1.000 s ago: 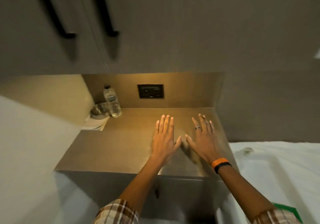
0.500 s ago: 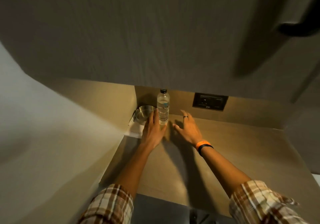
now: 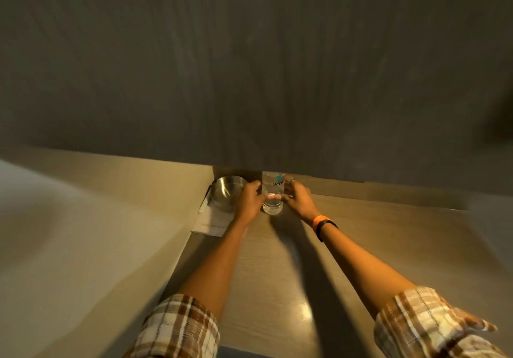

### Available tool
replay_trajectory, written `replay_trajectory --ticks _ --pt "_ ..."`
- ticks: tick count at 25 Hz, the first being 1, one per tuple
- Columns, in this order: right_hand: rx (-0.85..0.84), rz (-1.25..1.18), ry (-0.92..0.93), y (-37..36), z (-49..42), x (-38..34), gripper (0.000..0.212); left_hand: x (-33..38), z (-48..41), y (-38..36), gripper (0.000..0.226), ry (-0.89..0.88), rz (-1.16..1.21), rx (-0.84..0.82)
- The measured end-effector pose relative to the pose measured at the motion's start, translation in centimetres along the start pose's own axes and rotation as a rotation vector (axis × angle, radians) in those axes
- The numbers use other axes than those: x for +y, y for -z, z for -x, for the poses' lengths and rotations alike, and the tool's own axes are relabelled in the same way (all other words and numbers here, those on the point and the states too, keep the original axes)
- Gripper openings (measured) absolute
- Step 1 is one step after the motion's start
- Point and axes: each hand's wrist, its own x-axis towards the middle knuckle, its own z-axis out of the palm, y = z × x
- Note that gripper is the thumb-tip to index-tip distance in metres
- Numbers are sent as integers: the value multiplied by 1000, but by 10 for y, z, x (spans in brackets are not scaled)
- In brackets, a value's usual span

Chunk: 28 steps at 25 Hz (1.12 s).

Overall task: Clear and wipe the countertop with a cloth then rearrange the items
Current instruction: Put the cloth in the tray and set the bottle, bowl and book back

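A clear plastic water bottle (image 3: 273,191) stands near the back left corner of the wooden countertop (image 3: 374,235); its top is hidden behind the overhead cabinet. My left hand (image 3: 249,201) wraps the bottle from the left and my right hand (image 3: 299,201) from the right, thumbs meeting across its front. A steel bowl (image 3: 226,192) sits just left of the bottle, touching the back of my left hand. It rests on a white paper pad (image 3: 212,224).
A dark overhead cabinet (image 3: 249,66) hangs low and fills the upper view. A beige side wall (image 3: 97,219) closes the counter on the left. The counter stretches to the right of my arms.
Both hands reached from the counter's middle to the back left corner and closed around the bottle. My head moved closer, so the cabinet now hides the bottle's top and the wall socket.
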Motion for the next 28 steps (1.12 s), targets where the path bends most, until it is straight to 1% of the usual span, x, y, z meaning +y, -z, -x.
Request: replay_trajectory --ticks 3,5,8,11,15,16,17,19,24,26,28 --pt "31 -94 -17 55 38 20 51 26 22 -50 32 -70 41 -54" --pt "60 -139 -50 104 71 41 52 52 41 -98 37 -152 48 -126" --pt "142 -134 -126 179 123 78 47 88 66 -181 40 -244 45 -254" --pt "239 1 -201 238 160 116 44 108 85 -256 39 -199 36 -274" --pt "292 8 -245 295 188 165 23 134 110 -333 37 -225 51 -276" --pt "308 25 -255 305 189 174 21 140 113 -345 38 -235 54 -259" --pt "324 46 -248 311 190 180 23 144 114 -354 39 -242 57 -243" --pt "334 59 -195 322 188 189 33 149 114 -369 42 -217 68 -223" --pt "269 -25 -133 332 174 196 38 150 104 -386 36 -197 35 -176" --pt "279 -15 -126 330 169 197 33 149 101 -386 37 -176 50 -168" --pt "279 3 -144 330 170 195 20 151 101 -386 38 -165 61 -176"
